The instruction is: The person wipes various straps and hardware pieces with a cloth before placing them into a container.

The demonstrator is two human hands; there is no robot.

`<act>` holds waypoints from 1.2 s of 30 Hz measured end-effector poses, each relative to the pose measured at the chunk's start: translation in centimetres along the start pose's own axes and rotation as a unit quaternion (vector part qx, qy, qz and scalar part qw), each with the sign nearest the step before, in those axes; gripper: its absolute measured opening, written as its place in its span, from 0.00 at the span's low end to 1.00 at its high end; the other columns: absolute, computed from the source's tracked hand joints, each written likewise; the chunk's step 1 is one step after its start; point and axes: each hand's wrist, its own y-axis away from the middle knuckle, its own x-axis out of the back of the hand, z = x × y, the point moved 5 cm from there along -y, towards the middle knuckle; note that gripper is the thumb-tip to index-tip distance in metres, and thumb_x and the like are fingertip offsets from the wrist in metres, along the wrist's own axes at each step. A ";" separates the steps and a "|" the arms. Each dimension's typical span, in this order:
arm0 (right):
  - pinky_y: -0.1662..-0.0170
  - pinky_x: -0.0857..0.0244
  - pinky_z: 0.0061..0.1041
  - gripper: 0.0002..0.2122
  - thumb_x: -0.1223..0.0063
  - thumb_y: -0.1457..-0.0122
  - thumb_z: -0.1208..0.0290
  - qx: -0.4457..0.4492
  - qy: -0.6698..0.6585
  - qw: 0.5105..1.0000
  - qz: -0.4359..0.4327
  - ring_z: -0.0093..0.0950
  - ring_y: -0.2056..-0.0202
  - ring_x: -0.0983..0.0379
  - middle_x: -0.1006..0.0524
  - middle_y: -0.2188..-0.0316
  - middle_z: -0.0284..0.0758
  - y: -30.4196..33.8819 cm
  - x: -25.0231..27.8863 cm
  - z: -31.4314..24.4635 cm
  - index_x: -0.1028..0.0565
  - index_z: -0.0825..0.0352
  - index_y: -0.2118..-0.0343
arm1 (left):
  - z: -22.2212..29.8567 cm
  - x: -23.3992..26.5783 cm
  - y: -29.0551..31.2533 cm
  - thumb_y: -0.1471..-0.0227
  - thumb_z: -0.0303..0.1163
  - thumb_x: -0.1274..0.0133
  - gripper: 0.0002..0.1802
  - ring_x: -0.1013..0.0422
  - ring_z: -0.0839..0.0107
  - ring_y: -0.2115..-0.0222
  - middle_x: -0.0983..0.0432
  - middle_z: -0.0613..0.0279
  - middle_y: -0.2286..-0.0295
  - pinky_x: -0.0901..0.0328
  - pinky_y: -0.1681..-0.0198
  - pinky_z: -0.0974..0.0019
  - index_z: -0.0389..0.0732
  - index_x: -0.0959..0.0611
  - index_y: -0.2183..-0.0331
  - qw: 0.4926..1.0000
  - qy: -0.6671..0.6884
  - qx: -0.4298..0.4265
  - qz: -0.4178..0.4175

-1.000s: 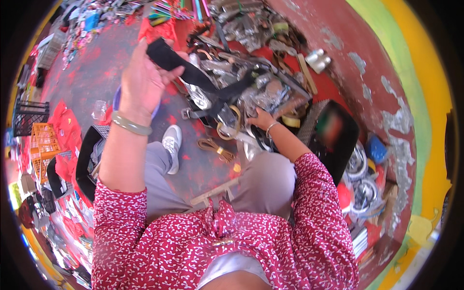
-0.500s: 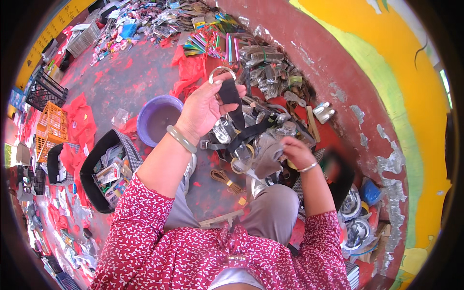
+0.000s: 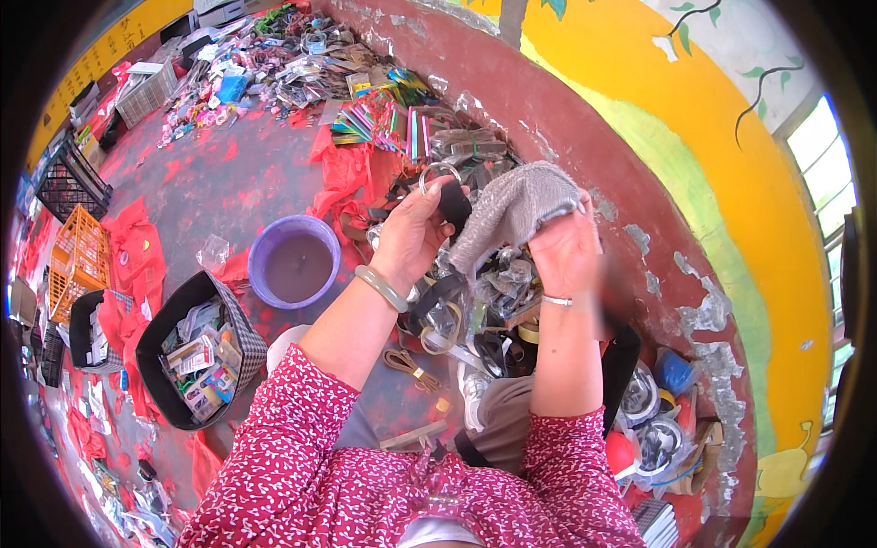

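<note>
My left hand [image 3: 411, 242] is closed on a black belt [image 3: 454, 203] near its end, where a large silver ring [image 3: 439, 173] stands up past my fingers. Raised to about the same height, my right hand [image 3: 566, 247] grips a fuzzy grey cloth [image 3: 521, 199] by its right edge. The cloth spreads between both hands, and its lower left end droops beside the black belt. Most of the belt below my left hand is hidden by the cloth. A pile of plastic-wrapped goods and straps [image 3: 512, 283] lies beneath my hands.
A purple basin [image 3: 258, 265] with murky water stands left of my left arm. Beside it is a black checkered bin [image 3: 247, 333] full of small packets. A bundle of brown cord [image 3: 411, 368] lies near my shoe [image 3: 474, 397]. The peeling red wall [image 3: 630, 196] curves along the right.
My right hand has risen from the pile with the grey cloth, bringing it up beside the belt. My left hand has lowered slightly, still holding the belt. The view has shifted to the right.
</note>
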 end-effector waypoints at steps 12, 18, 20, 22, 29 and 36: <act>0.57 0.35 0.30 0.09 0.61 0.45 0.76 -0.026 0.075 0.993 0.082 0.30 0.61 0.30 0.28 0.63 0.39 -0.6 4.9 1.2 0.34 0.69 0.61 | -0.2 -0.6 -0.5 0.48 0.26 0.57 0.13 0.31 0.67 0.61 0.29 0.53 0.61 0.33 0.59 0.66 0.35 0.27 0.59 0.996 -0.061 -0.061 -0.007; 0.81 0.43 0.14 0.16 0.51 0.51 0.79 -0.155 0.209 0.963 0.074 0.17 0.80 0.34 0.28 0.72 0.30 0.2 3.9 4.9 0.36 0.64 0.58 | -2.3 -2.5 -0.7 0.50 0.23 0.54 0.10 0.30 0.78 0.70 0.25 0.64 0.69 0.34 0.66 0.76 0.36 0.22 0.63 0.988 -0.144 -0.062 0.002; 0.72 0.38 0.16 0.18 0.47 0.52 0.75 -0.112 0.381 0.916 0.053 0.19 0.76 0.33 0.28 0.71 0.30 0.1 4.8 4.5 0.35 0.65 0.56 | -2.4 -2.6 -0.9 0.50 0.23 0.54 0.10 0.30 0.78 0.71 0.25 0.64 0.70 0.34 0.67 0.76 0.35 0.22 0.63 0.988 -0.149 -0.038 -0.013; 0.65 0.38 0.18 0.19 0.45 0.53 0.74 -0.043 0.554 0.832 -0.016 0.20 0.71 0.32 0.28 0.69 0.30 -0.2 5.1 4.0 0.34 0.66 0.56 | -2.3 -3.0 -0.7 0.51 0.22 0.53 0.10 0.29 0.78 0.72 0.25 0.63 0.70 0.34 0.68 0.76 0.35 0.22 0.64 0.990 -0.143 -0.013 -0.012; 0.59 0.40 0.20 0.16 0.46 0.52 0.73 -0.151 0.350 0.924 -0.006 0.19 0.64 0.34 0.28 0.65 0.30 0.7 5.1 4.8 0.31 0.69 0.58 | -2.8 -3.3 -0.6 0.54 0.21 0.49 0.09 0.29 0.76 0.69 0.25 0.62 0.70 0.34 0.63 0.74 0.34 0.21 0.67 0.987 -0.158 -0.008 -0.037; 0.62 0.39 0.21 0.08 0.52 0.47 0.74 -0.157 0.499 0.850 -0.061 0.19 0.67 0.34 0.26 0.70 0.28 0.5 5.6 5.9 0.28 0.70 0.64 | -2.7 -1.5 -1.5 0.53 0.25 0.49 0.08 0.30 0.76 0.69 0.26 0.63 0.70 0.36 0.63 0.74 0.34 0.23 0.67 0.989 -0.146 0.019 -0.029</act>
